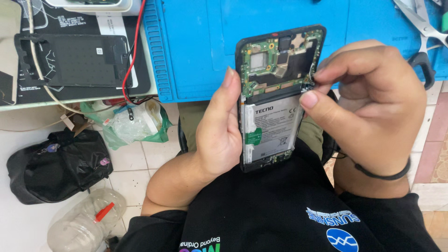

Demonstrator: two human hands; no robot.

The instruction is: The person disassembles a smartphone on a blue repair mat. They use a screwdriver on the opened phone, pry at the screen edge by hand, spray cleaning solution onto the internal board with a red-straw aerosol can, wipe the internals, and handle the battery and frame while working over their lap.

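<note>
The left hand (219, 135) clasps an opened phone (275, 98) along its left edge, thumb up the side, while the right hand (373, 107) pinches with fingertips (322, 72) at something too small to make out on the phone's right edge, at about three o'clock of the green circuit board (280, 58). The phone hangs over the person's lap, just in front of the blue mat (196, 46), with its back cover off. Its long axis runs roughly twelve to six, leaning slightly toward one o'clock, camera end away from the body. A hard tug could probably tear a thin cable or crack a connector; a slip might dent the white battery (273, 130).
</note>
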